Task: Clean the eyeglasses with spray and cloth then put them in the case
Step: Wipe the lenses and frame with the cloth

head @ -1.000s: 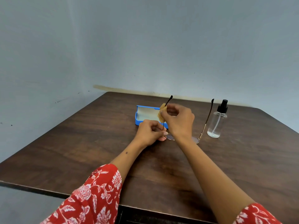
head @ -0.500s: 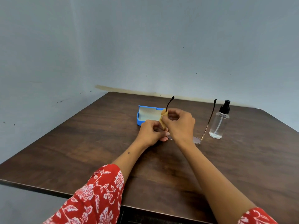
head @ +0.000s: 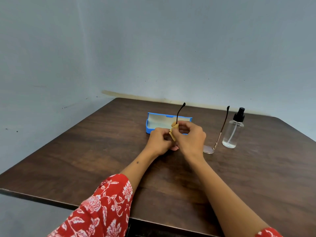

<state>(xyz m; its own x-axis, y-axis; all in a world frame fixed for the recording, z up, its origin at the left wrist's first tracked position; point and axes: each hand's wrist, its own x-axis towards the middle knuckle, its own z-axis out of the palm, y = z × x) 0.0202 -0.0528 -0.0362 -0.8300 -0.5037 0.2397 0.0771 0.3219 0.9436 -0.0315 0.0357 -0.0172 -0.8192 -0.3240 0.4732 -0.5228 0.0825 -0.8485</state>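
Head view: right hand (head: 190, 137) pinches cloth (head: 174, 131) around eyeglasses (head: 209, 148) temple.

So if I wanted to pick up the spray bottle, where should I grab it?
Probably round the clear body of the spray bottle, coming from its right side. It stands upright, and the eyeglasses lie close on its left. The black pump top looks narrower to hold.

No legible text anywhere. Spray bottle (head: 231, 132): clear, no label or brand visible. Blue case (head: 154, 130): plain, no markings readable. Sleeve (head: 102, 207) has a floral print only, no lettering.
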